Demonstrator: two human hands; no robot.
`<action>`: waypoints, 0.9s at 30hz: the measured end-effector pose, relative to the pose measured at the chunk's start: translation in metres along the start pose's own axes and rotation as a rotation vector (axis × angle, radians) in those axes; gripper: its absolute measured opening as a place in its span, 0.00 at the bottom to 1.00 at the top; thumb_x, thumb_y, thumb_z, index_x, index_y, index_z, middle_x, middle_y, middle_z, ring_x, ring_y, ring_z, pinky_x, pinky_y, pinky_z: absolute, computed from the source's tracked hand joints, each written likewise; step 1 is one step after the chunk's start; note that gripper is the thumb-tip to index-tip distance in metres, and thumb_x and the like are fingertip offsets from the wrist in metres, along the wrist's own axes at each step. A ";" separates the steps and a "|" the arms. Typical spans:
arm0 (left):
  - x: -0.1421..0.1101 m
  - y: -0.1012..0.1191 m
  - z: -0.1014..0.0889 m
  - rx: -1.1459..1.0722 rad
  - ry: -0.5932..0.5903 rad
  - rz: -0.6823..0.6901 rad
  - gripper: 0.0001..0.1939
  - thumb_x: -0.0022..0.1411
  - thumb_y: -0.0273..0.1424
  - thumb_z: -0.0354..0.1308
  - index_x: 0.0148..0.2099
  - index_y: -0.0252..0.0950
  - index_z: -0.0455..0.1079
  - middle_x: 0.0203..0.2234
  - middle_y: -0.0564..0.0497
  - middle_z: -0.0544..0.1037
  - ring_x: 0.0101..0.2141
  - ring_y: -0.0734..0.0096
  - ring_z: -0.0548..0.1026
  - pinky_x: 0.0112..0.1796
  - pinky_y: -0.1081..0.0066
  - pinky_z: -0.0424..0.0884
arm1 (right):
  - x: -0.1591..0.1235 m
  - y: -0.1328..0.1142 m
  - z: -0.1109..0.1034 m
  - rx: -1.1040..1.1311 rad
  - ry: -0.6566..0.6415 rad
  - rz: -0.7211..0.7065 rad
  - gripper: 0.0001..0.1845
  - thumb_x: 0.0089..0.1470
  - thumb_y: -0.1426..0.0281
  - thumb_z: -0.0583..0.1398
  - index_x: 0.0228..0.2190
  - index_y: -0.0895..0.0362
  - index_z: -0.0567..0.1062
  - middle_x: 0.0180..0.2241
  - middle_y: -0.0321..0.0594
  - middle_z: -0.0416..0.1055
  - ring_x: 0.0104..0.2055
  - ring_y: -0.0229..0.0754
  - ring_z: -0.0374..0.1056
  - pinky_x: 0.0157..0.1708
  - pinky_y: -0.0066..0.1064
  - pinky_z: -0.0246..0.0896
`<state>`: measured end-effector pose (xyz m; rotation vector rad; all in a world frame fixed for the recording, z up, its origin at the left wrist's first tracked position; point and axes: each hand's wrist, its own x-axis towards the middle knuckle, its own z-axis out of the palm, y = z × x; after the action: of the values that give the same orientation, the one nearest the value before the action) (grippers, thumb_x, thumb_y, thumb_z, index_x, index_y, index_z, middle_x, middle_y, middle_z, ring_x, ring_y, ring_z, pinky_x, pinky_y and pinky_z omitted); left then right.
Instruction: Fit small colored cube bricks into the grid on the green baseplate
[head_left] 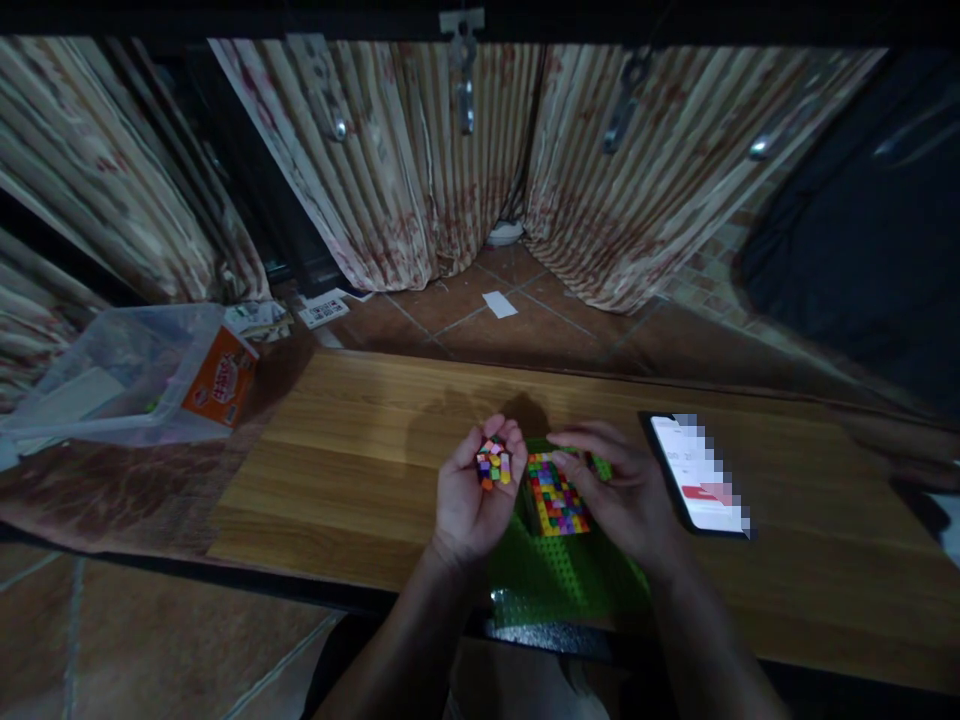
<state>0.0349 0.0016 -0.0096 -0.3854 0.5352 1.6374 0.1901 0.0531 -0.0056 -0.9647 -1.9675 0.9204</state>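
My left hand (471, 500) is cupped palm up, holding several small toy bricks (494, 463) in orange, yellow, purple, pink and other colours. Beside it on the table, a green studded baseplate (559, 580) carries a block of multicoloured toy bricks (556, 497) pressed close together. Over the far right part of that block is my right hand (619, 487), its thumb and index fingertips drawn close together at the block's far edge. Whatever lies between those fingertips is too small to make out. Part of the baseplate is hidden under my right hand.
To the right on the wooden table (337, 450) lies a phone (697, 470) with a lit screen. A clear plastic box (142, 340) with an orange label stands at the left. Beyond the table are a tiled floor (450, 310) with a paper piece (500, 304) and striped curtains (420, 170).
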 end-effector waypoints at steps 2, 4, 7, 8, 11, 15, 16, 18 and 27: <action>-0.002 -0.003 0.002 0.024 -0.046 0.007 0.16 0.70 0.28 0.50 0.37 0.29 0.77 0.35 0.43 0.81 0.38 0.71 0.80 0.43 0.71 0.77 | -0.001 -0.014 0.003 -0.038 -0.080 -0.059 0.07 0.59 0.64 0.64 0.39 0.47 0.82 0.38 0.38 0.78 0.42 0.43 0.73 0.43 0.36 0.68; -0.003 -0.004 0.004 0.052 -0.090 0.013 0.16 0.71 0.30 0.49 0.38 0.29 0.77 0.37 0.42 0.81 0.40 0.70 0.80 0.46 0.71 0.76 | -0.002 -0.024 0.008 -0.075 -0.148 -0.111 0.06 0.58 0.65 0.64 0.39 0.47 0.81 0.38 0.37 0.78 0.42 0.43 0.73 0.44 0.37 0.67; -0.004 -0.006 0.006 0.087 -0.138 0.012 0.16 0.70 0.31 0.50 0.41 0.30 0.77 0.41 0.43 0.81 0.43 0.70 0.79 0.48 0.71 0.75 | -0.002 -0.028 0.014 -0.143 -0.178 -0.149 0.07 0.57 0.67 0.66 0.39 0.48 0.80 0.39 0.37 0.78 0.44 0.45 0.72 0.46 0.40 0.66; -0.003 -0.007 0.006 0.096 -0.151 0.012 0.15 0.70 0.31 0.50 0.41 0.30 0.77 0.41 0.43 0.80 0.44 0.70 0.79 0.49 0.71 0.74 | -0.002 -0.026 0.016 -0.163 -0.175 -0.147 0.07 0.57 0.67 0.66 0.39 0.48 0.80 0.39 0.37 0.78 0.44 0.45 0.72 0.46 0.40 0.65; -0.002 -0.009 0.005 0.127 -0.177 0.023 0.14 0.70 0.30 0.51 0.43 0.30 0.78 0.43 0.43 0.80 0.47 0.68 0.78 0.51 0.71 0.73 | -0.004 -0.022 0.018 -0.203 -0.150 -0.127 0.07 0.58 0.66 0.65 0.40 0.48 0.80 0.38 0.37 0.78 0.43 0.46 0.72 0.45 0.40 0.66; -0.002 -0.010 0.004 0.158 -0.186 0.031 0.14 0.68 0.29 0.52 0.44 0.30 0.78 0.45 0.42 0.80 0.49 0.66 0.78 0.51 0.70 0.73 | -0.004 -0.020 0.016 -0.197 -0.093 -0.111 0.08 0.62 0.66 0.60 0.39 0.49 0.80 0.38 0.38 0.79 0.42 0.45 0.72 0.44 0.39 0.65; -0.002 -0.010 0.004 0.165 -0.179 0.028 0.13 0.68 0.29 0.52 0.43 0.30 0.78 0.45 0.41 0.81 0.48 0.66 0.78 0.49 0.70 0.74 | -0.004 -0.020 0.015 -0.172 -0.068 -0.089 0.08 0.63 0.65 0.60 0.39 0.49 0.80 0.38 0.39 0.79 0.41 0.44 0.73 0.44 0.38 0.66; -0.004 -0.009 0.004 0.194 -0.141 0.035 0.11 0.66 0.28 0.55 0.41 0.30 0.78 0.43 0.42 0.81 0.45 0.67 0.79 0.46 0.71 0.75 | -0.004 -0.020 0.013 -0.079 -0.007 -0.014 0.10 0.63 0.64 0.59 0.39 0.50 0.81 0.38 0.38 0.79 0.41 0.44 0.73 0.44 0.37 0.67; -0.010 -0.012 0.002 0.615 -0.218 0.213 0.13 0.50 0.36 0.72 0.34 0.31 0.78 0.23 0.53 0.75 0.19 0.86 0.60 0.18 0.82 0.51 | -0.003 -0.018 0.014 0.175 0.133 0.165 0.11 0.60 0.62 0.61 0.39 0.50 0.83 0.39 0.39 0.79 0.42 0.43 0.74 0.43 0.34 0.68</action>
<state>0.0478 -0.0043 -0.0036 0.3100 0.8956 1.5960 0.1736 0.0387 0.0019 -1.0696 -1.6863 1.0723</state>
